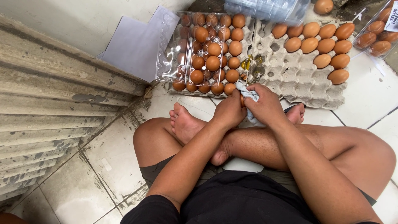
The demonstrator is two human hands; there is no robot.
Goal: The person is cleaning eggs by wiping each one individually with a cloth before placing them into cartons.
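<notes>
Head view: person sits cross-legged on tiled floor (103,166). Left hand (229,111) w/ grip closed round a brown egg (242,100), mostly hidden betw. the two hands, just in front of the grey pulp tray (290,83). Right hand (265,105) w/ grip pinched on a pale cloth (248,93) pressed against the egg. Open clear plastic carton (195,49) w/ eggs lies on the tray's left part; loose brown eggs (327,45) fill the right part; yolk stains (253,66) in the middle cells. Paper sheet (137,41) lies left of tray. Judgement: egg is light, rigid but brittle, smooth; best cupped round its middle w/ gentle, even pressure; cloth is soft & limp
</notes>
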